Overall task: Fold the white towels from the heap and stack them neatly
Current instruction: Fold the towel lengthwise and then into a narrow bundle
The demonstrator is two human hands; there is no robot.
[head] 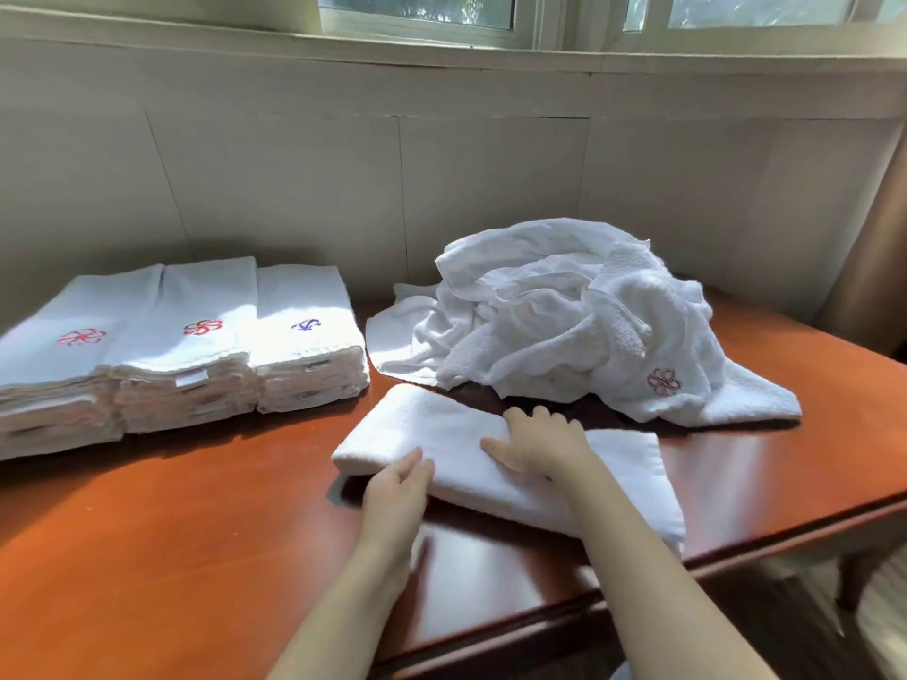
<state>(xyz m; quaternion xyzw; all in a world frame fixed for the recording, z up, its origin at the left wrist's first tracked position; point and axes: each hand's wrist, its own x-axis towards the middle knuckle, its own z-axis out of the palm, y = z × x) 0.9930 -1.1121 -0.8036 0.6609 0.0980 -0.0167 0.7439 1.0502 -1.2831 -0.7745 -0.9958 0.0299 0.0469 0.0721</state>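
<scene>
A folded white towel (441, 434) lies as a long strip on the red-brown table, angled from the upper left toward the near right edge. My right hand (537, 441) lies flat on its middle with the fingers spread. My left hand (397, 488) touches the strip's near edge by its left end, fingers relaxed and slightly blurred. Behind the strip sits the heap of crumpled white towels (564, 316), one showing a pink embroidered emblem. Three stacks of folded towels (186, 346) stand side by side at the left.
The table (172, 532) stands against a pale panelled wall under a window. Its near right edge (785, 537) runs diagonally, with a table leg and floor beyond it. A wooden post (878, 228) rises at the far right. Bare tabletop lies at the front left.
</scene>
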